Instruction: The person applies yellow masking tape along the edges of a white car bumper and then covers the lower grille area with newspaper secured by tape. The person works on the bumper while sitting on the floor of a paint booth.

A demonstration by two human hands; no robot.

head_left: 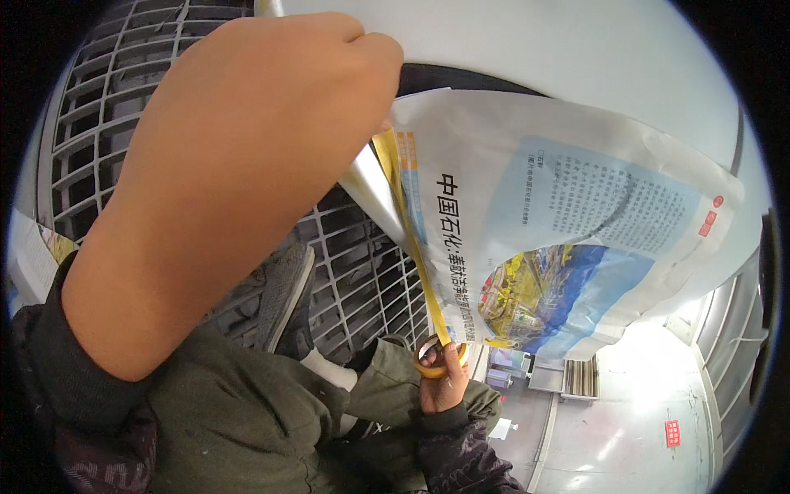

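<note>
My left hand (pixel 247 165) fills the upper left, close to the camera. Its curled fingers pinch the top end of a yellow tape strip (pixel 414 247) at the corner of a printed newspaper sheet (pixel 576 222). The strip runs taut down the sheet's left edge to a tape roll (pixel 432 360). My right hand (pixel 444 385) holds that roll from below. The newspaper lies against a white curved panel (pixel 535 49).
A metal grate floor (pixel 99 115) lies under me, with my grey shoe (pixel 284 296) and green trouser legs (pixel 247 412) on it. More printed paper (pixel 37 255) sits at the far left. Lower right shows a bright lower floor (pixel 625 428) with grey boxes.
</note>
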